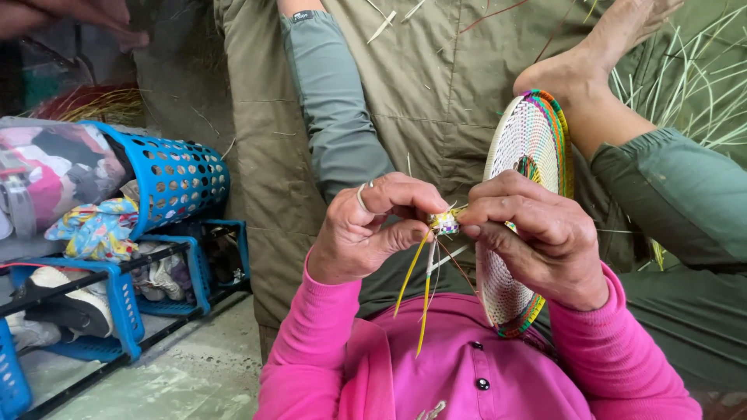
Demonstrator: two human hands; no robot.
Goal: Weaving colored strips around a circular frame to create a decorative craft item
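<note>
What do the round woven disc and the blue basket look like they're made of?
Woven disc: apparently coiled plant fibre or dyed straw, matte, judging by tight stitched rows and loose yellow strands; plastic strips are possible. Blue basket: moulded plastic, slightly glossy, with uniform punched holes.

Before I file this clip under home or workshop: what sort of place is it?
Probably a home floor used for basket weaving: a blue shoe rack with sneakers, loose reed strips on a mat, and a round woven disc in both hands.

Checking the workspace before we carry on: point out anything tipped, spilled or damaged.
The blue perforated basket lies tipped on its side on the blue shoe rack, cloth bulging from its mouth. Loose straw strips litter the mat. The woven disc looks intact.
</note>
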